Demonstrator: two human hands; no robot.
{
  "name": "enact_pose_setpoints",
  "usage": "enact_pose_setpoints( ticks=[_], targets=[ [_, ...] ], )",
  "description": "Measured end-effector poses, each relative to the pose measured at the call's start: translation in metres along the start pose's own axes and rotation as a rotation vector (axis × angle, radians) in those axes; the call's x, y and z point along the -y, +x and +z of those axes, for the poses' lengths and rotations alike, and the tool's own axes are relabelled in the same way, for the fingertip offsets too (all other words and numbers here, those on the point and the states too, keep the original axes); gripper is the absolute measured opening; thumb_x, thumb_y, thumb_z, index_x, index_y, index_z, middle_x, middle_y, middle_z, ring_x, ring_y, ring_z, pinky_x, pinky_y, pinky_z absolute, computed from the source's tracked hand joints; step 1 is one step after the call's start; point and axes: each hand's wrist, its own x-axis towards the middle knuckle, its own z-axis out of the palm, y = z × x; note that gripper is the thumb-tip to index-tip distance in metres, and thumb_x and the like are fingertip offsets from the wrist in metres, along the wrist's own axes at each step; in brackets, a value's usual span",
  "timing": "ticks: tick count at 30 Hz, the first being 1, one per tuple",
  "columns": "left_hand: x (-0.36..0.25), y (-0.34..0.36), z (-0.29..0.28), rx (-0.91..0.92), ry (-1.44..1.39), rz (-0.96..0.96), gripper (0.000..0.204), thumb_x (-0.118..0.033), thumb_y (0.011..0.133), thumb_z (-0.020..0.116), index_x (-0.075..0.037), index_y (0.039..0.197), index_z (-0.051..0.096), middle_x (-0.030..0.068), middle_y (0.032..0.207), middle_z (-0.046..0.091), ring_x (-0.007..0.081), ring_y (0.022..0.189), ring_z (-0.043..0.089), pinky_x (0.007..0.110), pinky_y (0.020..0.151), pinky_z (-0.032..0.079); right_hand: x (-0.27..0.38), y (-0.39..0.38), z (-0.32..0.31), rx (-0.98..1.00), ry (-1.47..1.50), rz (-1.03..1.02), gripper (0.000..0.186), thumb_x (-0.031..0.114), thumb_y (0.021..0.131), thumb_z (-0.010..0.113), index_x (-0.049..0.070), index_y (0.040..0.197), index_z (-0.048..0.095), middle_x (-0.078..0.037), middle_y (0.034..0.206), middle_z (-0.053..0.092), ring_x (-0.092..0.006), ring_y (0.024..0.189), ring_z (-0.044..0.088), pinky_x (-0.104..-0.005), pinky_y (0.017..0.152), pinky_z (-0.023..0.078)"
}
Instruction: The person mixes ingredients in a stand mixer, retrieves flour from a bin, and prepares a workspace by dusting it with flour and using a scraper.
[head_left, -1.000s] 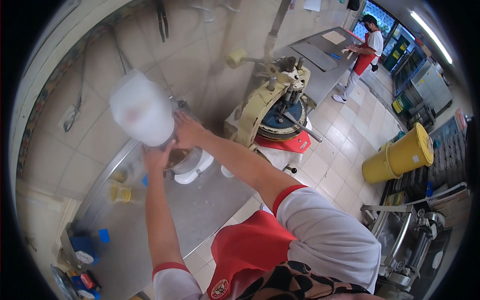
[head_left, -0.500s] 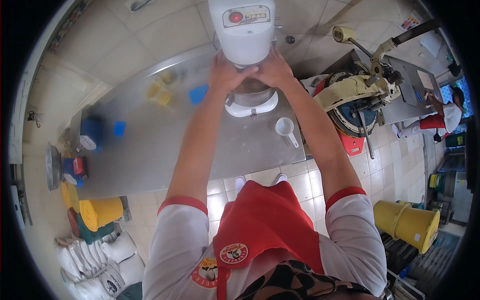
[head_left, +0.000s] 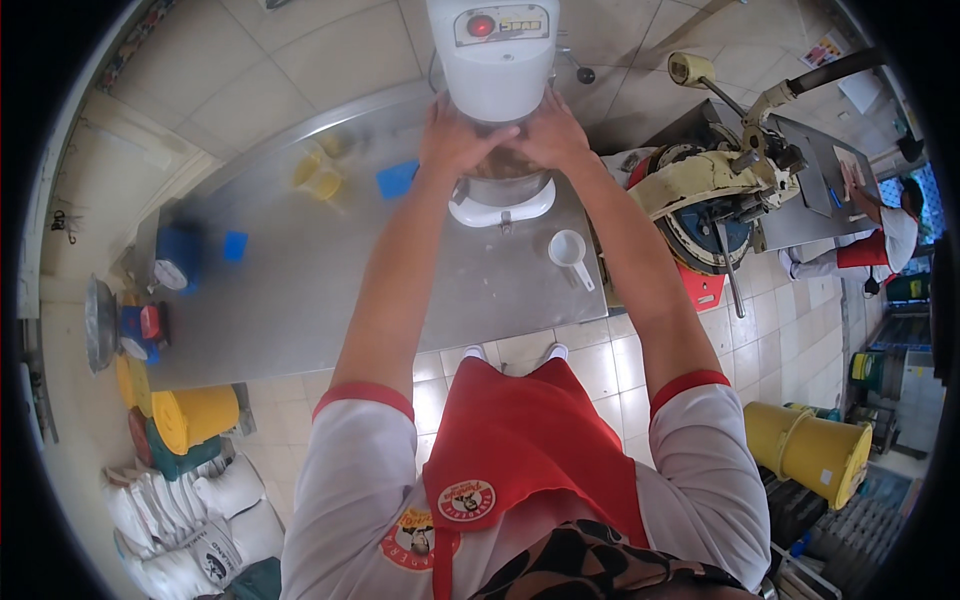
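A white stand mixer point(head_left: 495, 70) with a lit red button stands at the far side of the steel table. Under its head sits a metal mixing bowl point(head_left: 505, 190), above the mixer's white base point(head_left: 500, 212). My left hand point(head_left: 458, 138) grips the bowl's left side and my right hand point(head_left: 552, 132) grips its right side. Both thumbs reach inward over the rim, close together. The mixer head and my hands hide most of the bowl's inside. Right of the base lies a white measuring scoop point(head_left: 569, 250), its handle pointing toward the near right.
The steel table point(head_left: 300, 300) bears a blue piece point(head_left: 398, 180), yellow cups point(head_left: 322, 182) and a blue container point(head_left: 178, 258). At right stands a large cream-coloured machine point(head_left: 690, 200) with a lever. A co-worker point(head_left: 885, 230) is beyond it. Yellow buckets point(head_left: 815, 450) and white sacks point(head_left: 215, 530) flank me.
My hands stay at the bowl, the right thumb side shifting slightly. The view has shifted a little, and the co-worker's arm has moved.
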Motion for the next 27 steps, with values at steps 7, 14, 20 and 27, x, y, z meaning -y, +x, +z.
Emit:
enact_pose_setpoints(
  ticks=[7, 14, 20, 27],
  targets=[
    [-0.0017, -0.0022, -0.0039, 0.026, 0.009, -0.014, 0.1, -0.08, 0.081, 0.06, -0.015, 0.155, 0.043, 0.011, 0.162, 0.038, 0.0324, 0.153, 0.023, 0.049, 0.125, 0.017, 0.0039, -0.0008, -0.0039, 0.017, 0.002, 0.001, 0.098, 0.071, 0.092, 0.051, 0.0, 0.158, 0.033, -0.025, 0.163, 0.031, -0.0386, 0.155, 0.022, -0.0457, 0.128, 0.017],
    [0.0, -0.003, -0.0025, 0.022, -0.026, 0.002, 0.1, -0.078, 0.082, 0.061, -0.012, 0.155, 0.043, 0.0137, 0.162, 0.037, 0.033, 0.153, 0.023, 0.05, 0.126, 0.015, 0.0022, -0.0014, -0.0033, 0.002, 0.018, -0.003, 0.1, 0.075, 0.092, 0.047, 0.002, 0.159, 0.033, -0.024, 0.164, 0.031, -0.0387, 0.156, 0.02, -0.0469, 0.128, 0.017],
    [0.0023, -0.0035, 0.0007, -0.024, -0.008, -0.02, 0.098, -0.077, 0.083, 0.061, -0.01, 0.154, 0.045, 0.014, 0.16, 0.039, 0.0333, 0.152, 0.024, 0.046, 0.127, 0.016, 0.0047, -0.0014, -0.0043, 0.016, 0.001, -0.004, 0.098, 0.074, 0.093, 0.045, 0.004, 0.159, 0.032, -0.024, 0.164, 0.031, -0.0386, 0.156, 0.019, -0.0468, 0.128, 0.017],
    [0.0007, -0.0021, 0.0003, 0.001, -0.002, -0.015, 0.102, -0.08, 0.083, 0.057, -0.011, 0.156, 0.041, 0.0144, 0.162, 0.036, 0.0335, 0.154, 0.021, 0.046, 0.128, 0.014, 0.0024, -0.0017, -0.0015, 0.014, 0.003, 0.004, 0.098, 0.073, 0.093, 0.046, 0.002, 0.159, 0.033, -0.023, 0.164, 0.031, -0.038, 0.156, 0.02, -0.0462, 0.129, 0.017]
  ],
)
